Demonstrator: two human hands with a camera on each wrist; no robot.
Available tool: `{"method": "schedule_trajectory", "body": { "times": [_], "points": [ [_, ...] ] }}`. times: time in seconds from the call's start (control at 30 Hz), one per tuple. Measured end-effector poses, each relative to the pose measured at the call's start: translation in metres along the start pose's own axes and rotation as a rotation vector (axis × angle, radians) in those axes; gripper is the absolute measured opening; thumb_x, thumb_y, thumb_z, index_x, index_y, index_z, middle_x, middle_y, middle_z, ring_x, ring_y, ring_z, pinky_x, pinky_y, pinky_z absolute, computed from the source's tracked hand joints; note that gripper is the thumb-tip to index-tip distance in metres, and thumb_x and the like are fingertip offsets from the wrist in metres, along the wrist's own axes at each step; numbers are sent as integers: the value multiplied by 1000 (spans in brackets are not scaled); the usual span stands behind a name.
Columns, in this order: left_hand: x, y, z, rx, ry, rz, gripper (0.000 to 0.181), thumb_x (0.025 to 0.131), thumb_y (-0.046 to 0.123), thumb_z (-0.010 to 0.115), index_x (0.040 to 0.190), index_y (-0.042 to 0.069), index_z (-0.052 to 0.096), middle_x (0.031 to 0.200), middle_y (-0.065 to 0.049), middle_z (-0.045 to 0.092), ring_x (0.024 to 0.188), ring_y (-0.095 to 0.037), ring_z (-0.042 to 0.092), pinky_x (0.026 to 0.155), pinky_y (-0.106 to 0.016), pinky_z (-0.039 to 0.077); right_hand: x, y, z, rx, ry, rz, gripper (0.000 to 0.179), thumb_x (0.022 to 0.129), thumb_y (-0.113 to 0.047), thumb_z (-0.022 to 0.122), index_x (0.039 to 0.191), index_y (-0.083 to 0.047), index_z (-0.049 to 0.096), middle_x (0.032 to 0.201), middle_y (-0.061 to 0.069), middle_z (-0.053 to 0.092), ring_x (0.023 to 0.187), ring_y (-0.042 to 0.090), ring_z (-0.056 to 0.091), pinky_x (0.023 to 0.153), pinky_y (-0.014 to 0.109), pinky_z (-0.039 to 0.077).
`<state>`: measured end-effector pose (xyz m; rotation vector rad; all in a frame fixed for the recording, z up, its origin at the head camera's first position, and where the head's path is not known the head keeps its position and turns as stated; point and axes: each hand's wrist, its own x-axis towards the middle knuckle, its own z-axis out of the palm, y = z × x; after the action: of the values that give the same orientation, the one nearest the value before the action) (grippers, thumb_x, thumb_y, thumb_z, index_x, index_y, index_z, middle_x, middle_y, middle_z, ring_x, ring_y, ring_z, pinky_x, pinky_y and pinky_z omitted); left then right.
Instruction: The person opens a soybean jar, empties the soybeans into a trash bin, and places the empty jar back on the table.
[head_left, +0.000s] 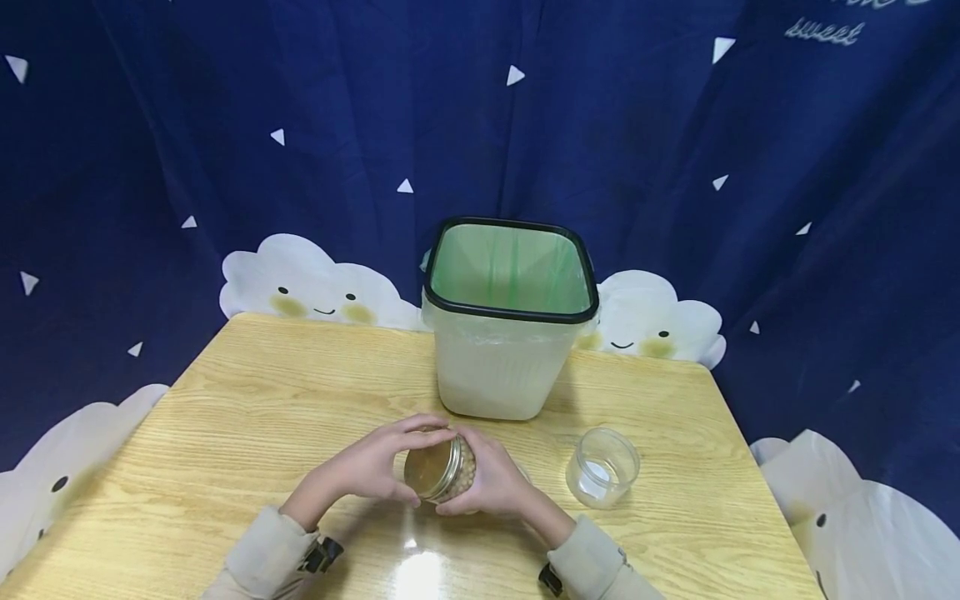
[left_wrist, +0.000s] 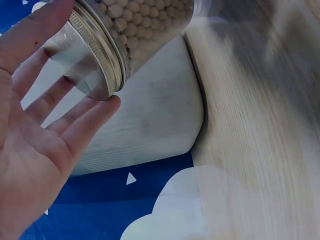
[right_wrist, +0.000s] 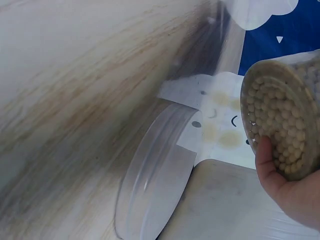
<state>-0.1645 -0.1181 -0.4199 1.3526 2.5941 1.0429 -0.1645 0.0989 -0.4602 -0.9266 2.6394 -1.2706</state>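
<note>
The jar point(head_left: 467, 471) is sitting between the two hands, above the near half of the table point(head_left: 300, 383) and in front of the bin point(head_left: 495, 367). It is lying on its side rather than standing upright: its long axis is running roughly crosswise, with the lid point(head_left: 426, 468) facing the person's left and tipping somewhat up toward the head camera, and the base pointing right. Pale balls point(left_wrist: 137, 25) are showing through the clear wall, and the right wrist view is showing them at the base too.

The left hand point(head_left: 378, 467) is grasping the lid end, fingers over the top and thumb beneath; the right hand point(head_left: 491, 475) is grasping the jar's body at the base end, its fingers mostly hidden. Whether the jar is touching the table below is hard to tell, since the hands are covering its underside.

The step in hand is apparently a two-handed hold on the closed jar, with attention going to the lid. By judgement, the next move is calling for the right hand to be steadying the body while the left is turning the lid, keeping the mouth from dipping.

Farther out, a clear cup point(head_left: 628, 479) is standing to the right, well apart from the jar, and a dark blue curtain point(head_left: 360, 125) is hanging behind the bin.
</note>
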Motion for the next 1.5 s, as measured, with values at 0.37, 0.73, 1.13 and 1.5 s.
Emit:
{"method": "schedule_trajectory", "body": {
  "times": [0.37, 0.73, 1.13, 1.5],
  "points": [
    [0, 0, 6, -86, 103, -131, 83, 58, 35, 84, 130, 11, 51, 117, -3, 55, 101, -22, 55, 69, -24, 51, -3, 0, 3, -52, 32, 8, 98, 49, -38, 87, 131, -12, 41, 116, 0, 54, 100, 15, 54, 84, 33, 46],
    [1, 2, 11, 6, 163, -200, 84, 62, 50, 78, 129, 7, 50, 112, -8, 60, 85, -18, 60, 68, -27, 51, -4, 1, 7, -86, 80, -4, 94, 50, -38, 86, 128, -10, 42, 112, 1, 56, 96, 16, 55, 81, 33, 48],
    [-5, 4, 1, 102, -2, -67, 102, 54, 23, 85, 142, 25, 34, 146, -9, 25, 123, -31, 39, 91, -47, 41, -4, 2, 3, -81, 56, -5, 93, 50, -39, 86, 128, -12, 42, 115, 0, 54, 99, 16, 54, 83, 34, 47],
    [-2, 7, 1, 157, -3, -14, 91, 54, 10, 82, 136, 22, 44, 138, -11, 39, 122, -29, 41, 93, -45, 41, -4, 1, 3, -89, 53, -16, 93, 50, -38, 87, 127, -11, 43, 113, 1, 55, 99, 16, 54, 83, 34, 47]
  ]
}}
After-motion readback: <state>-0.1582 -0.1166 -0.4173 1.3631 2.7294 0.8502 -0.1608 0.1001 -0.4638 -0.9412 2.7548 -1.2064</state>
